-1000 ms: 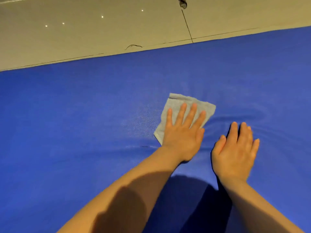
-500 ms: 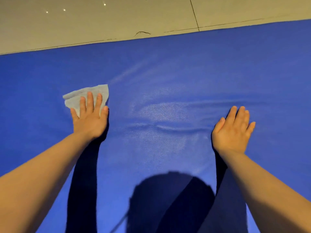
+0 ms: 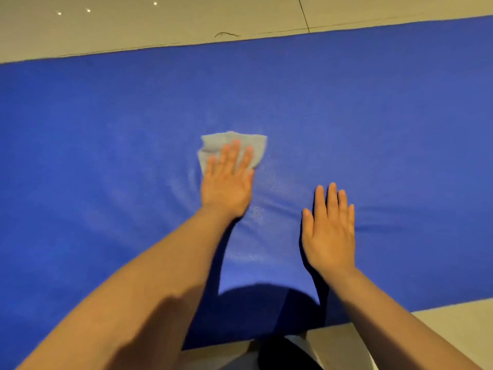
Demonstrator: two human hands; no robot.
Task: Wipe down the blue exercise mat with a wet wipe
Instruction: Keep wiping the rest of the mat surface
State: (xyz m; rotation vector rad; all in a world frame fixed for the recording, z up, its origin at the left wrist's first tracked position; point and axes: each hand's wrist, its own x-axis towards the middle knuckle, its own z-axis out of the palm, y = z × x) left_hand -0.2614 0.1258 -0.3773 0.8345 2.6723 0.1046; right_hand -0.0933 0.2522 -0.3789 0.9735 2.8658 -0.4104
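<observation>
Mat (image 3: 106, 156): blue exercise mat, laid flat on a pale tiled floor (image 3: 133, 22). Its long axis runs left to right across the view; the far edge lies along the floor tiles at the top, the near edge just in front of the person's knees at the bottom. Shallow creases and a faint damp sheen show in the middle, between and just ahead of the two hands.

Wipe (image 3: 213, 145): pale grey wet wipe, crumpled, lying on the mat near its middle, pinned under the fingers of the left hand.

Left hand (image 3: 226, 182): flat on the mat, fingers straight and together, pressing the wipe down rather than pinching it. Grip: none curled round the wipe; held by flat pressure only. Slightly blurred, so the thumb's position cannot be told.

Right hand (image 3: 329, 231): flat on the bare mat, fingers straight and a little spread, holding nothing. It lies just to the right of the left hand and nearer the person; the two are apart.

Relation for the coming move: the wipe sits ahead of the left palm, toward the far edge, so the left hand is the working one. Large unwiped-looking stretches run out to both sides along the long axis. Judged: the next stroke likely sweeps sideways, with the right hand bracing the mat against bunching.
</observation>
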